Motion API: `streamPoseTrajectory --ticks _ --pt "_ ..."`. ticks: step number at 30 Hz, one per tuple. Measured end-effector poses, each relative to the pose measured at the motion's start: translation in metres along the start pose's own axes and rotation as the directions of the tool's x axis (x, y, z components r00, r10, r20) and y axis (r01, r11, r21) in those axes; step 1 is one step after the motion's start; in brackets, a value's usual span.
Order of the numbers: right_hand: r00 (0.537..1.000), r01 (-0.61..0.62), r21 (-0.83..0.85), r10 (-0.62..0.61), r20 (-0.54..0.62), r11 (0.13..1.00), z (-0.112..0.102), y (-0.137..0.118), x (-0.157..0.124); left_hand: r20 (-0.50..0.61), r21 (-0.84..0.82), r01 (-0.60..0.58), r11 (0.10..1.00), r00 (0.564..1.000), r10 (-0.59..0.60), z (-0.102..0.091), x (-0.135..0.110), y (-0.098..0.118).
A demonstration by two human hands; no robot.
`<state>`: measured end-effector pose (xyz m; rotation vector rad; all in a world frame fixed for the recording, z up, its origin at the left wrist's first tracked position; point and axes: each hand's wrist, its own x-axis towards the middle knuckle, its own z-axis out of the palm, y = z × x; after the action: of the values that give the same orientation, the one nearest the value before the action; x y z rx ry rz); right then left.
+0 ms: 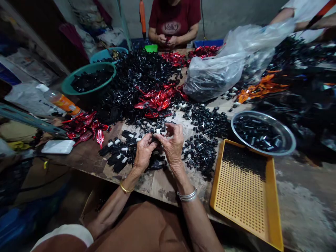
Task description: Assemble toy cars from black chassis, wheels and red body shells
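My left hand and my right hand meet over the near middle of the table. Between their fingertips is a small black plastic part with a white piece on it; the fingers cover most of it. Both hands are closed on this part. Just left of them lie several black parts with white ends, in loose rows. To the right spreads a heap of small black pieces. Beyond my fingers lie glossy red plastic parts.
A yellow perforated tray holds tiny black bits. Behind it stands a metal bowl of black parts. Farther back are a green basin, a clear plastic bag and orange parts. A person works opposite; another's arm reaches in at right.
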<state>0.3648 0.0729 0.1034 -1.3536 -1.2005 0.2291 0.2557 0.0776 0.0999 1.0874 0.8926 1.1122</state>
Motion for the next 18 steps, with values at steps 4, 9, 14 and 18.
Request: streamPoseTrajectory --ticks 4,9,14,18 --pt "0.986 0.000 0.103 -0.017 0.164 0.995 -0.006 0.000 0.003 0.053 -0.018 0.034 0.999 0.998 -0.033 -0.001 -0.006 0.011" --pt "0.993 0.104 0.186 -0.112 0.032 0.977 0.000 -0.006 -0.008 0.199 0.163 -0.095 0.982 0.978 0.062 -0.005 -0.016 0.025" --pt "0.997 -0.055 0.333 0.035 0.066 0.941 0.007 -0.006 -0.010 0.283 0.479 -0.368 0.797 0.924 0.257 -0.050 -0.030 0.037" --pt "0.953 -0.266 0.346 0.299 -0.044 0.900 0.002 -0.003 0.000 0.214 0.801 -0.394 0.450 0.891 0.399 -0.125 -0.042 0.039"
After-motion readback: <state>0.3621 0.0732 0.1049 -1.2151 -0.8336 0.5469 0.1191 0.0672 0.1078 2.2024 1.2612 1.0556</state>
